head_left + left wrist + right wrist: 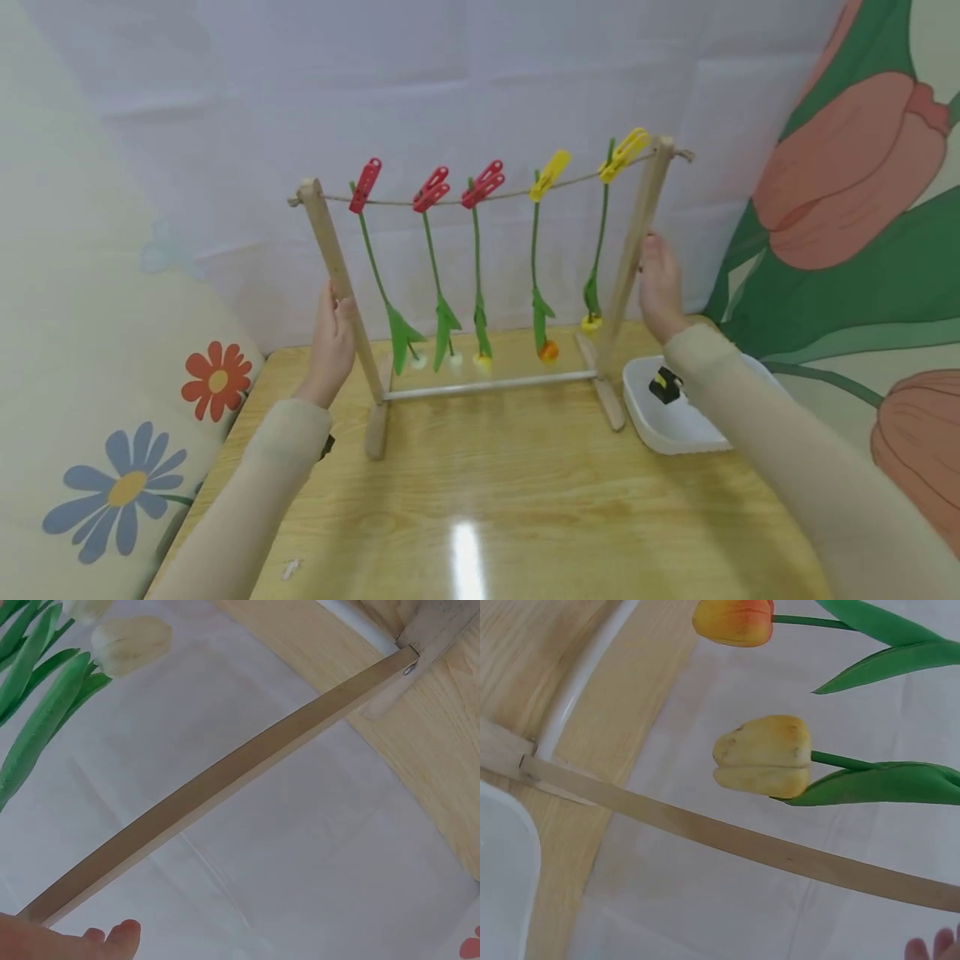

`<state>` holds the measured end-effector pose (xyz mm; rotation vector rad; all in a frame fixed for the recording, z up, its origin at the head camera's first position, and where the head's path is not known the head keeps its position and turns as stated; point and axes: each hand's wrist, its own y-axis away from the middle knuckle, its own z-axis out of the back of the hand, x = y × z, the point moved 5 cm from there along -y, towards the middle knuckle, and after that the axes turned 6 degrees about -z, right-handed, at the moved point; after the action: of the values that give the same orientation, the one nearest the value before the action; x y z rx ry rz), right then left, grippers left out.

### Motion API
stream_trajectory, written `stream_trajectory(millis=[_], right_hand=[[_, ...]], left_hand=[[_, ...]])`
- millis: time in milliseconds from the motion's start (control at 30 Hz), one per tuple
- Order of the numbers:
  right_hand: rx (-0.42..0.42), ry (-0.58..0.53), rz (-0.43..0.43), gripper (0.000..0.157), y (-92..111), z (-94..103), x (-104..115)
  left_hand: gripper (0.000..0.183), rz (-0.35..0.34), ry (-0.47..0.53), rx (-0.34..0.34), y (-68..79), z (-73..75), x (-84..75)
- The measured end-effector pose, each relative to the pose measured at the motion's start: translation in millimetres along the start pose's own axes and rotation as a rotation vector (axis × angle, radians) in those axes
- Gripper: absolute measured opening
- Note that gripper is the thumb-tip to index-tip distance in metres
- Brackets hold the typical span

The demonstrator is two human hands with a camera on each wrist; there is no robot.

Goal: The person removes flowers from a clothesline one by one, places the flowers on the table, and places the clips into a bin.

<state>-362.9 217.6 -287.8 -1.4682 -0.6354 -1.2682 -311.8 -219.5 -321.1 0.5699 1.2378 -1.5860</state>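
A wooden rack with two posts [341, 287] stands on the table, a twine line [517, 194] strung between their tops. Several tulips hang heads down from it by red clothespins [365, 185] and yellow clothespins [551, 175]. Among the blooms are a white tulip [133, 645], a yellow tulip [763, 756] and an orange tulip [735, 621]. My left hand [332, 346] holds the left post around mid-height, thumb toward the front. At the right post [742, 841], my right hand [662, 287] grips somewhat higher, its fingertips [943, 945] showing just beside the wood.
A white plastic basin [641, 417] sits right of the rack, with a small black-and-yellow object [665, 385] overlapping it. White cloth [450, 83] hangs behind, and flower-printed panels [847, 183] flank the table [525, 500]. A small pale scrap [291, 568] lies at the front left.
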Motion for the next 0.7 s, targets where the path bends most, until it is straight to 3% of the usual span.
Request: stream_trajectory(millis=[233,400,500,600,700], right_hand=[[-0.058,-0.028,0.085,0.038,6,9.0,16],[-0.105,-0.050,0.163,0.028,13,15.2,25],[-0.088,-0.103,0.227,0.022,19,14.6,32],[-0.034,-0.167,0.308,0.020,25,10.7,41],[0.003,-0.137,0.418,0.020,30,7.4,55]], left_hand=[[0.065,0.006,-0.027,-0.051,10.3,10.5,-14.5],[0.066,-0.043,-0.045,-0.117,15.2,14.6,-22.7],[0.062,-0.150,-0.065,-0.201,19.6,16.9,-30.2],[0.059,-0.308,-0.108,-0.293,23.4,18.6,-39.1],[0.060,-0.441,-0.144,-0.338,23.5,17.1,-46.4]])
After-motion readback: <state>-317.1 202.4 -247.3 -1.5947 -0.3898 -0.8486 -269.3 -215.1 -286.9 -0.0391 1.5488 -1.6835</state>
